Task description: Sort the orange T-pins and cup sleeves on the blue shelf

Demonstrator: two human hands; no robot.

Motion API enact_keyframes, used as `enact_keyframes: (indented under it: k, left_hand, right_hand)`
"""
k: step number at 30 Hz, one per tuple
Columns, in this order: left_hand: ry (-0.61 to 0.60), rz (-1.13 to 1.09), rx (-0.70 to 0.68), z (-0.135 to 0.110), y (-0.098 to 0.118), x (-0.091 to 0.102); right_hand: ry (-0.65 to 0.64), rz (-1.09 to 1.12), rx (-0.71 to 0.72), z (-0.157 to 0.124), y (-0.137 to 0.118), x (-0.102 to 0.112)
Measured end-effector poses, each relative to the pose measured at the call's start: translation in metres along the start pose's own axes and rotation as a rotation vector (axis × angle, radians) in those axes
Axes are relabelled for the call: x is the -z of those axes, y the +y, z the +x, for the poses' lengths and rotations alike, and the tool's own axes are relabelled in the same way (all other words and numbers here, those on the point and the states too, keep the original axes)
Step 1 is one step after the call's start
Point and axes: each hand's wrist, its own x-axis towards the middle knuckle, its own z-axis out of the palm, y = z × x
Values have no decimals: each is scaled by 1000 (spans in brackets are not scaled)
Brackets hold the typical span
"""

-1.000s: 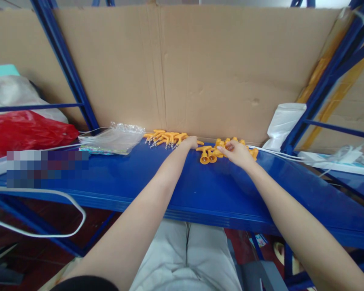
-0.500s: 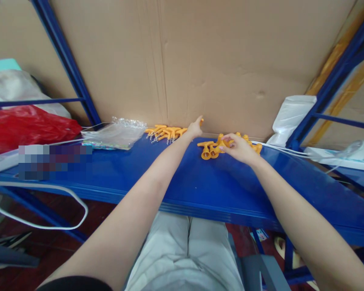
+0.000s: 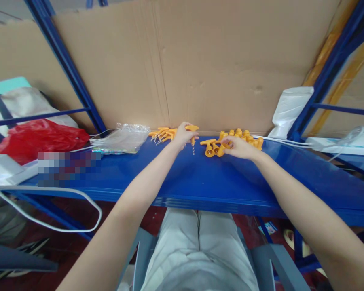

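My left hand (image 3: pixel 182 135) is closed on an orange T-handled corkscrew (image 3: pixel 192 130), whose metal spiral hangs down just above the blue shelf (image 3: pixel 200 182). A row of more orange corkscrews (image 3: pixel 162 133) lies to its left against the cardboard. My right hand (image 3: pixel 238 147) pinches an orange bell-shaped cap (image 3: pixel 221 150) at the edge of a pile of such orange caps (image 3: pixel 244 136) on the shelf.
A cardboard sheet (image 3: pixel 200 68) backs the shelf. A clear plastic bag (image 3: pixel 121 139) and a red bag (image 3: pixel 39 139) lie at the left, a white bag (image 3: pixel 288 111) and white cables at the right. Blue rack posts (image 3: pixel 66 68) stand on both sides. My legs are below.
My left hand has lifted one corkscrew from the row and drawn it towards the middle. My right hand has stayed at the pile of caps, fingers closing on one.
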Motion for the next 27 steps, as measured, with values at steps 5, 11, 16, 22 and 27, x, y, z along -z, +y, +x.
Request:
enact_keyframes:
  k: [5, 11, 16, 22, 27]
  left_hand:
    - [57, -23, -3, -8, -13, 1]
    - [75, 143, -252, 4, -29, 1]
    - [72, 165, -294, 6, -31, 1]
    - [166, 54, -293, 4, -25, 4]
    - [145, 41, -224, 7, -27, 1]
  right_hand:
    - [-50, -8, -5, -2, 0, 4]
    - [-60, 0, 5, -3, 1, 5]
    - [-68, -16, -11, -5, -7, 7]
    - [-61, -33, -24, -5, -8, 6]
    - [-71, -32, 1, -3, -3, 6]
